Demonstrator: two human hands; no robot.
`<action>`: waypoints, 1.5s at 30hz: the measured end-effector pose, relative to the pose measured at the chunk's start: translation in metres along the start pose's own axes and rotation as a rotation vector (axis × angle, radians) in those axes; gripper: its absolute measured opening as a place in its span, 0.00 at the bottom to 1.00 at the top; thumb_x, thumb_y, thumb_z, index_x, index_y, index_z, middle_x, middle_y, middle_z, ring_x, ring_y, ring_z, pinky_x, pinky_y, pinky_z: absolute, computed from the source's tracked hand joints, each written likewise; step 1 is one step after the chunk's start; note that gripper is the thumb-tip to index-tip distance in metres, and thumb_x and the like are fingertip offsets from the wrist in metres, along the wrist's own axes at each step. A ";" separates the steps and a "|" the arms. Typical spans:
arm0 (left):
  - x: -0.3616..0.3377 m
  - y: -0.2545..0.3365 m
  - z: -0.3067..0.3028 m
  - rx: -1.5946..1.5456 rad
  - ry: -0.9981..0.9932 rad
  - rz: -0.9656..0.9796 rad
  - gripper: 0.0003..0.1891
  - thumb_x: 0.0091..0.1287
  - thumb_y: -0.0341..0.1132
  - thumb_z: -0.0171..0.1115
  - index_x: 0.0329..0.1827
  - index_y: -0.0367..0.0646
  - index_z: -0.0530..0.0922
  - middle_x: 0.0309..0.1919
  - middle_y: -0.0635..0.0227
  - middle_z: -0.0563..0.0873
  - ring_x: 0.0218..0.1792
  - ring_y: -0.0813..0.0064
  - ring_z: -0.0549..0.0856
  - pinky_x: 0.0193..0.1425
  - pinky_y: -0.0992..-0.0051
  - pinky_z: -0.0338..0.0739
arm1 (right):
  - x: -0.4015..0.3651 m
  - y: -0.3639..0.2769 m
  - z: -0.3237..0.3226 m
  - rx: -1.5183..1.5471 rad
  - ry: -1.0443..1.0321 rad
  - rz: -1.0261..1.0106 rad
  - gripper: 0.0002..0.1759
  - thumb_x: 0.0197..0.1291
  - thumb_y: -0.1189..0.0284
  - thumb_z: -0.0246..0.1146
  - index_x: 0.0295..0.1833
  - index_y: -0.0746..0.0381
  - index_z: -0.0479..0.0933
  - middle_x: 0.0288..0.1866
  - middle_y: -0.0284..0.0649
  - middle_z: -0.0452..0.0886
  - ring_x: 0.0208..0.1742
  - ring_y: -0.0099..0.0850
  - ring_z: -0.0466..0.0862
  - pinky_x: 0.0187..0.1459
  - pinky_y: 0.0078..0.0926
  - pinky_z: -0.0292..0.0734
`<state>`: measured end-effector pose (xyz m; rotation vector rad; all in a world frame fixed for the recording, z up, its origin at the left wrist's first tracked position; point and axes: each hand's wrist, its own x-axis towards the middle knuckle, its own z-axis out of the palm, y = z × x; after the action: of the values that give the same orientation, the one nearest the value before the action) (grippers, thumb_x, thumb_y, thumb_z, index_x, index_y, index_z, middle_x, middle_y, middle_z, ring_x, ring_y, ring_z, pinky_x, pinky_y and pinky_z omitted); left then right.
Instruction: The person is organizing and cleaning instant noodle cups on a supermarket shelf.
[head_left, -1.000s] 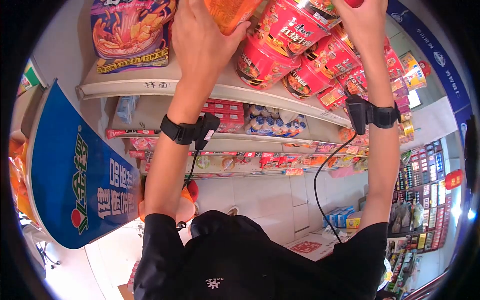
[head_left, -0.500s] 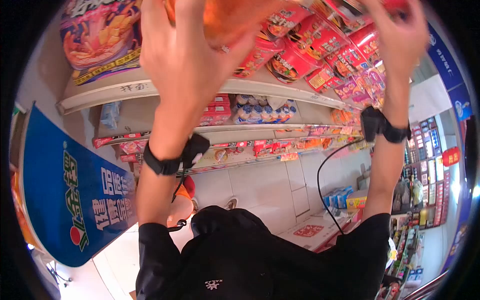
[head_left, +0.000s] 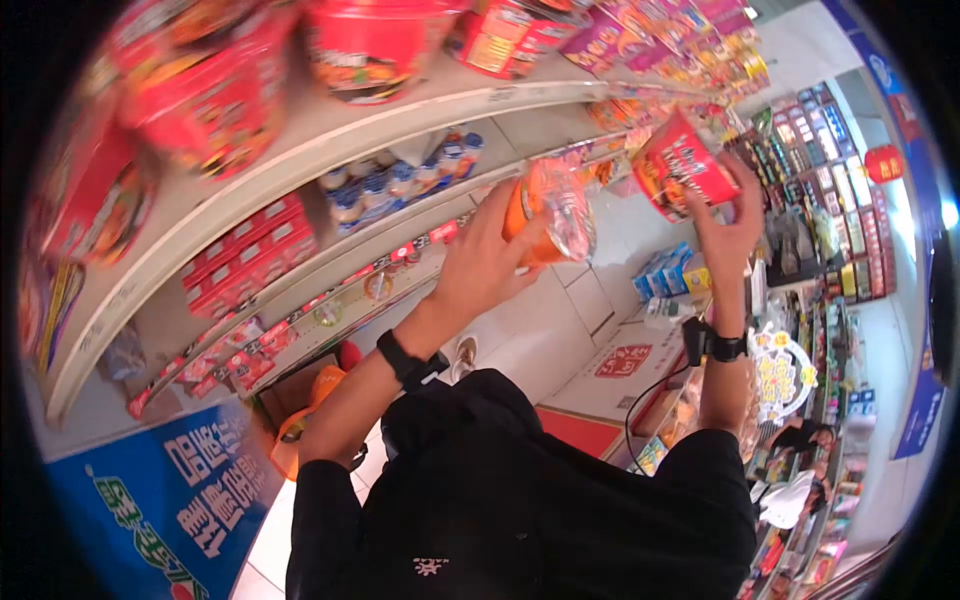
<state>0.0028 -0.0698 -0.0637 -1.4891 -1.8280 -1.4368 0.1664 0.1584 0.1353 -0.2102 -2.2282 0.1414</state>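
My left hand (head_left: 482, 258) is closed around an orange instant noodle cup (head_left: 556, 212), tilted on its side with its shiny wrapped end facing right. Out to the right, my right hand (head_left: 728, 232) grips a red instant noodle bucket (head_left: 680, 170) by its lower right side, and the bucket leans over. Both are held in the air, apart from each other, in front of the shelves. On the top shelf stand more red noodle buckets (head_left: 368, 50), slightly blurred, at the upper left.
A curved shelf edge (head_left: 300, 140) crosses the view. Below it sit red boxes (head_left: 250, 255) and a pack of small bottles (head_left: 400, 180). A blue sign board (head_left: 180, 500) is at lower left. Cartons (head_left: 610, 370) lie on the floor, and stocked shelves line the right.
My view has swung right along the shelf. Both hands have come down and away from the top shelf, bringing the orange cup and the red bucket into full sight.
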 end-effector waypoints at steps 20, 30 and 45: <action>0.201 -0.131 0.359 -0.049 -0.054 -0.431 0.49 0.53 0.48 0.87 0.69 0.34 0.64 0.58 0.42 0.83 0.58 0.41 0.83 0.62 0.54 0.81 | -0.046 0.363 0.103 0.043 0.037 0.037 0.36 0.45 0.69 0.85 0.62 0.61 0.80 0.64 0.44 0.81 0.66 0.48 0.78 0.66 0.46 0.75; 0.198 -0.181 0.393 -0.108 -0.173 -0.415 0.53 0.52 0.38 0.86 0.76 0.37 0.59 0.69 0.47 0.79 0.70 0.50 0.80 0.76 0.59 0.74 | -0.014 0.364 0.147 0.060 0.126 -0.005 0.36 0.45 0.69 0.85 0.62 0.60 0.81 0.64 0.42 0.80 0.70 0.46 0.75 0.69 0.46 0.73; 0.229 -0.139 0.330 -0.516 -0.568 -0.714 0.41 0.63 0.55 0.79 0.73 0.41 0.72 0.64 0.56 0.83 0.64 0.61 0.84 0.70 0.61 0.75 | -0.005 0.331 0.212 0.214 0.384 0.188 0.52 0.43 0.67 0.89 0.71 0.65 0.66 0.69 0.48 0.69 0.72 0.44 0.73 0.70 0.42 0.73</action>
<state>-0.1068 0.3412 -0.0820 -1.6863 -2.6704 -2.0903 0.0358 0.4760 -0.0571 -0.3022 -1.7949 0.4056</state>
